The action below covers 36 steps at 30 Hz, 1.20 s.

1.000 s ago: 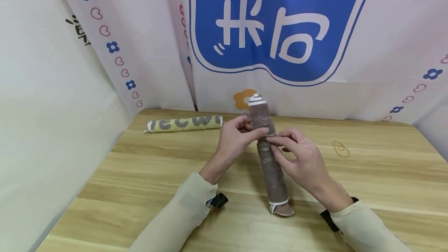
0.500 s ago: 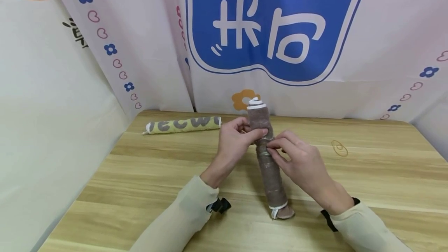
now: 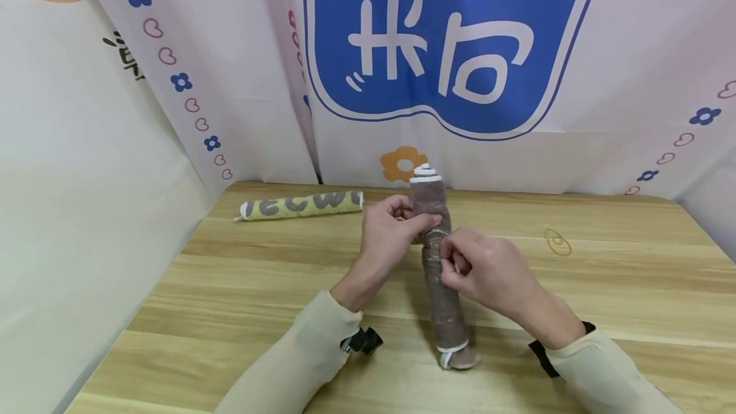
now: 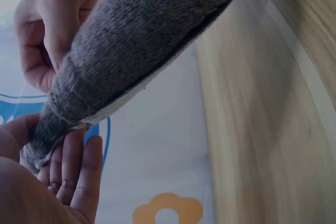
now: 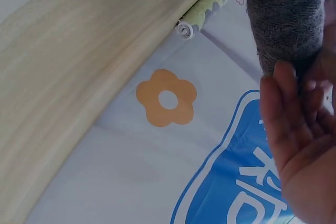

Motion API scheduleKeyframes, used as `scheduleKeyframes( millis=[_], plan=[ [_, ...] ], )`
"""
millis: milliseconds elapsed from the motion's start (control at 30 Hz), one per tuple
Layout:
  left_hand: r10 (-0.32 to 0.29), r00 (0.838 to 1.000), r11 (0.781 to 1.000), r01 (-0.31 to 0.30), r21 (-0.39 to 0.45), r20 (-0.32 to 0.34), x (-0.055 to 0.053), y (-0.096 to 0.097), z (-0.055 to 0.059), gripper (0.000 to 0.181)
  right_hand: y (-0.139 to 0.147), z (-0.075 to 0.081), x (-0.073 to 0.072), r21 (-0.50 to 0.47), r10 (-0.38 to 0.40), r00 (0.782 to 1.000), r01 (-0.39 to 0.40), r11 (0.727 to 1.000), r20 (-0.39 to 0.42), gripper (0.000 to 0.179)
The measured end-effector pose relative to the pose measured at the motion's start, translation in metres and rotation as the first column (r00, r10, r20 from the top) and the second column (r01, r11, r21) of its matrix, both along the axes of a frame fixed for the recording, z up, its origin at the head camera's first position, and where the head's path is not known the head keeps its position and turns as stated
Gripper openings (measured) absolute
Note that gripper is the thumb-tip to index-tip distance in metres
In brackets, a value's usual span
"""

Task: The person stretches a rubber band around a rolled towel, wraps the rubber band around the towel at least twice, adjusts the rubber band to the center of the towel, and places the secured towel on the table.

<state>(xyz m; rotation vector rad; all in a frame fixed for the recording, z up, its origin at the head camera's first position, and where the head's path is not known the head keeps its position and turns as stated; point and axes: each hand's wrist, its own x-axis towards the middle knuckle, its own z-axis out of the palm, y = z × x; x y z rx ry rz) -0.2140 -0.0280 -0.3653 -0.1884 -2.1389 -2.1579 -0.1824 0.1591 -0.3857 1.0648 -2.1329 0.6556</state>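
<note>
A brown rolled towel [image 3: 445, 305] with white edging stands out at a slant over the table, its far end showing stepped layers. My left hand [image 3: 388, 232] grips the roll's upper half, thumb on top and fingers beneath. Thin tan rubber bands [image 3: 437, 233] circle the roll's middle, just below my left thumb. Close by, my right hand [image 3: 483, 267] has curled fingers pinching at the band on the roll's right side; its fingertips are partly hidden. In the left wrist view, the towel [image 4: 157, 30] narrows where the bands squeeze it.
A yellow rolled towel [image 3: 301, 205] with grey letters lies at the back left of the wooden table [image 3: 230, 312]. One loose rubber band [image 3: 558, 243] lies to the right. A printed white curtain [image 3: 356, 145] hangs along the table's back edge.
My right hand's fingers have curled in tighter and shifted slightly down along the roll. The roll has tipped a little toward me, its near end lower. My left hand keeps its grip.
</note>
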Motion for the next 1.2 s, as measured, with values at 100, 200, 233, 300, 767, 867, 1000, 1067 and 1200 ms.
scheduleKeyframes(
  millis=[100, 200, 233, 300, 767, 867, 1000, 1067, 1200],
  plan=[
    [0.022, 1.000, 1.000, -0.022, 0.019, -0.003, -0.003, -0.002, -0.001, 0.020, 0.000, -0.002, -0.002, 0.006, 0.046, 0.999, -0.046, 0.999, -0.011, 0.022],
    [-0.008, 0.999, 0.999, 0.009, 0.039, -0.032, -0.005, -0.005, -0.002, 0.021, 0.001, 0.000, -0.003, -0.028, 0.024, 1.000, -0.024, 0.999, -0.021, 0.021],
    [-0.029, 0.999, 0.999, 0.031, 0.044, -0.043, -0.005, -0.006, -0.002, 0.021, 0.002, 0.000, -0.003, -0.044, 0.010, 1.000, -0.011, 0.999, -0.023, 0.020],
    [-0.081, 0.994, 0.995, 0.085, 0.056, -0.068, -0.006, -0.008, -0.002, 0.022, 0.003, 0.003, -0.003, -0.082, -0.008, 1.000, 0.008, 0.997, -0.007, 0.020],
    [-0.235, 0.969, 0.970, 0.238, 0.042, -0.074, -0.012, -0.013, -0.004, 0.037, 0.004, 0.006, -0.003, -0.240, -0.002, 0.998, 0.017, 0.971, 0.060, 0.015],
    [-0.237, 0.969, 0.971, 0.239, 0.024, -0.064, -0.011, -0.013, -0.002, 0.042, 0.001, 0.009, -0.003, -0.213, -0.015, 0.998, 0.002, 0.977, -0.057, 0.034],
    [-0.254, 0.965, 0.967, 0.251, -0.049, -0.062, -0.009, -0.014, 0.000, 0.043, -0.001, 0.010, -0.002, -0.207, -0.015, 0.997, -0.001, 0.978, -0.074, 0.040],
    [-0.272, 0.960, 0.960, 0.265, -0.094, -0.067, -0.009, -0.016, 0.000, 0.041, 0.000, 0.009, -0.001, -0.226, -0.001, 1.000, -0.002, 0.974, -0.015, 0.035],
    [-0.322, 0.944, 0.942, 0.312, -0.128, -0.067, -0.010, -0.019, 0.001, 0.043, 0.001, 0.006, -0.001, -0.245, 0.007, 0.999, 0.006, 0.969, 0.053, 0.018]
  ],
)
